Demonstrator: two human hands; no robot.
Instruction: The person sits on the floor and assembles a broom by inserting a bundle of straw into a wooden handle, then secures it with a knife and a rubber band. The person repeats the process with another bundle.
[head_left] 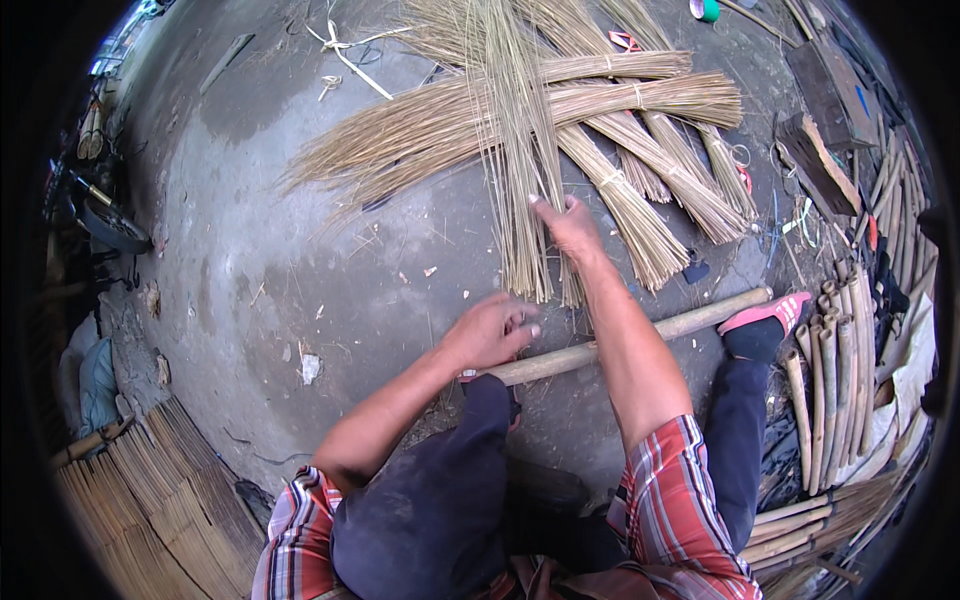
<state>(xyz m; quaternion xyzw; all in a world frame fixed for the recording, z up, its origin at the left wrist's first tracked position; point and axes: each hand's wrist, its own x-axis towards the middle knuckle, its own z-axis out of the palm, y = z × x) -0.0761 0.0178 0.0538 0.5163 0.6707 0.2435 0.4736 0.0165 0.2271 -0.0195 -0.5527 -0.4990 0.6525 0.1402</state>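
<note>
A loose bunch of thin dry stalks (515,170) lies lengthwise over other bundles, its cut ends toward me. My right hand (575,230) is closed around the stalks on its right side, the thumb lying across them. Its remaining fingers are partly hidden. Just below the cut ends hovers my left hand (490,332), fingers half bent and apart, slightly blurred, with nothing visible in it. Under the loose bunch, a tied bundle (640,97) runs crosswise. More tied bundles (625,220) fan out to the right. Beneath both arms a wooden pole (640,336) lies between my feet.
Cut bamboo poles (840,370) stand stacked at the right, near wooden blocks (825,165). A slatted bamboo mat (160,500) lies at the lower left. Pale strips (345,55) and a green roll of tape (705,10) are on the concrete floor (240,250).
</note>
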